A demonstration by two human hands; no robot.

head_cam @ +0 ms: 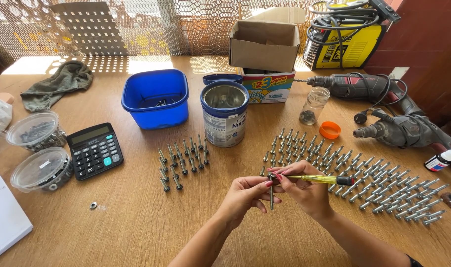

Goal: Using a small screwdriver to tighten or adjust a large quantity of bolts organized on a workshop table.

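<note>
Left hand (245, 194): fingertips pinched around a bolt (271, 192), shank hanging straight down below them. Right hand (304, 190): fingers clenched on a yellow screwdriver (320, 179), tip touching the bolt head just left of the fingertips, handle end sticking out to the right. Just beyond both hands, rows of bolts (364, 178) lying on the wooden table (136, 217), spreading right from the fingers. Left of the fingers, a smaller group of bolts (183, 160). Farther back, an open tin can (225, 112) and a blue tub (156, 99). Beyond the right fingers, a glass jar (314, 105) with its orange lid (329, 130) beside it, then two drills (383, 109). Far left, a calculator (95, 150) and two clear lidded containers (37, 148).
</note>
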